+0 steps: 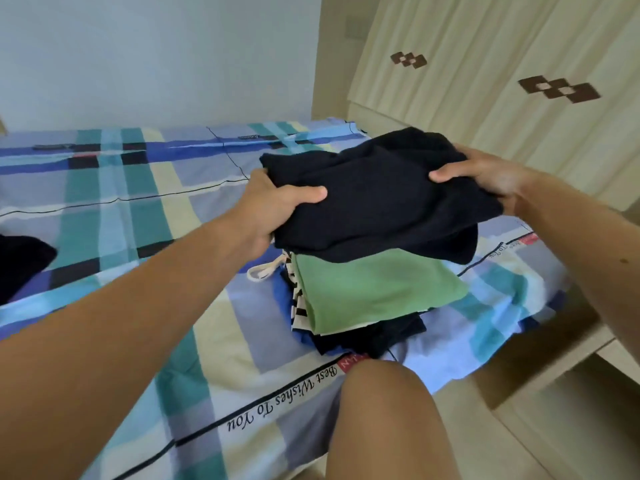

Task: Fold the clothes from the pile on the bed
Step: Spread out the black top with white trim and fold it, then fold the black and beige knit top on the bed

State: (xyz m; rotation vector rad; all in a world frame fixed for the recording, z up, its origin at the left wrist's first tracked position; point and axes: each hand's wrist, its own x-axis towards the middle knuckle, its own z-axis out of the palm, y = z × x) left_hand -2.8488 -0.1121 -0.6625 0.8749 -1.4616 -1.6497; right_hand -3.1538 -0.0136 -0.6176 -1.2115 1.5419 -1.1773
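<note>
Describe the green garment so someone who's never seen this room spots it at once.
Find the blue-teal checked bed, then the folded stack near its right edge. The green garment tops that stack, under the black garment that the left hand and right hand grip. It's the only green piece.

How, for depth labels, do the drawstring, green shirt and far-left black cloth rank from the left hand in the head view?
1. Drawstring, just below the left hand.
2. Green shirt, on the stack.
3. Black cloth, far left edge.
</note>
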